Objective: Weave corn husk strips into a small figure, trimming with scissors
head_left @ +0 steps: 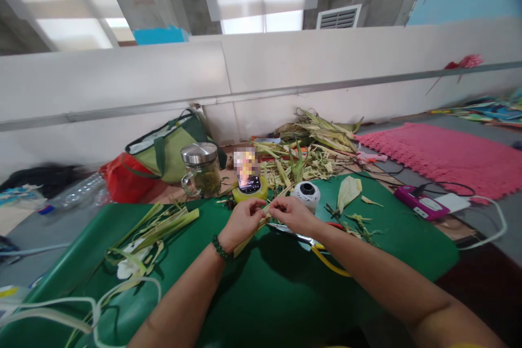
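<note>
Here: two hands pinching one pale leaf strip over a green mat.

Item, left hand [243, 221]: fingers closed on the leaf strip [266, 212], a bead bracelet [221, 249] at the wrist. Item, right hand [292, 213]: fingertips closed on the same strip, just beside the left hand; the strip runs between them and down under the left palm, held above the middle of the green mat [261, 288]. Item, scissors with yellow handles [322, 254]: lying on the mat under the right forearm. Item, white roll of thread [306, 195]: just behind the right hand. Item, phone on a yellow stand [249, 185]: behind the left hand. Item, lidded glass jar [201, 169]: left of the phone. Item, bundle of green leaf strips [155, 231]: on the mat's left side. Item, heap of dry husks [314, 147]: against the wall, well behind the hands. Item, pink mat [448, 157]: far right.
</note>
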The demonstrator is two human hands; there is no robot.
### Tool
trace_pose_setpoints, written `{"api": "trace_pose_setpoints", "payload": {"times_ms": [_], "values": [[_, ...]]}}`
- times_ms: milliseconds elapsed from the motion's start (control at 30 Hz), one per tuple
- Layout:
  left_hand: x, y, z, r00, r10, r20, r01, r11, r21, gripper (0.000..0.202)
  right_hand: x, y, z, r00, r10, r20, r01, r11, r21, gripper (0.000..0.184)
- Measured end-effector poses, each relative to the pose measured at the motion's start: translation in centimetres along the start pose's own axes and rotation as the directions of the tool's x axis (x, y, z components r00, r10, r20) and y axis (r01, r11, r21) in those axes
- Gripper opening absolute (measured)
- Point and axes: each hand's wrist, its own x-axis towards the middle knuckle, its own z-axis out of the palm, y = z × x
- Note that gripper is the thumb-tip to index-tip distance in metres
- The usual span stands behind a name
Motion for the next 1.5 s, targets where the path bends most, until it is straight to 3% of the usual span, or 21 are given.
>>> {"api": "trace_pose_setpoints", "payload": {"times_ms": [100, 267, 367, 500, 600, 700, 900, 1267, 1500], "values": [[-0.3, 0.0, 0.3, 0.991, 0.075, -0.115, -0.059, 0.988, 0.143, 0.026, 0.1, 0.1, 0.0, 1.0, -0.008, -0.004, 0.008, 1.0, -0.001, 0.017], [-0.4, -0.7, 1.1, 0.986, 0.095, -0.138, -0.06, 0.969, 0.239, 0.019, 0.0, 0.0, 0.0, 1.0, -0.013, -0.008, 0.013, 1.0, -0.005, 0.017], [-0.1, -1.0, 1.3, 0.992, 0.043, -0.117, -0.034, 0.997, 0.072, 0.023, 0.0, -0.1, 0.0, 1.0, -0.011, -0.01, 0.011, 1.0, -0.006, 0.019], [0.1, -0.5, 0.6, 0.991, -0.125, 0.049, 0.134, 0.948, -0.288, 0.038, 0.0, -0.1, 0.1, 1.0, -0.009, -0.002, 0.009, 1.0, -0.003, 0.016], [0.1, 0.0, 0.0, 0.965, -0.202, 0.167, 0.253, 0.886, -0.388, 0.04, 0.0, -0.1, 0.1, 1.0, -0.01, 0.01, 0.01, 1.0, -0.001, 0.016], [0.2, -0.1, -0.3, 0.948, -0.199, 0.25, 0.291, 0.86, -0.42, 0.039, -0.1, -0.3, 0.1, 1.0, -0.015, 0.013, 0.015, 1.0, -0.006, 0.018], [0.5, -0.6, -0.3, 0.982, -0.055, 0.182, 0.094, 0.973, -0.211, 0.019, -0.1, -0.4, 0.0, 1.0, -0.025, 0.016, 0.025, 1.0, -0.005, 0.02], [0.2, -0.2, -1.0, 0.96, -0.063, 0.274, 0.118, 0.975, -0.187, 0.033, -0.1, -0.3, -0.2, 0.999, -0.032, 0.018, 0.033, 0.999, -0.027, 0.017], [0.1, 0.3, -0.9, 0.997, -0.001, 0.081, -0.002, 0.999, 0.04, 0.026, -0.1, -0.4, -0.5, 0.999, -0.034, 0.005, 0.034, 0.997, -0.063, 0.017]]}}
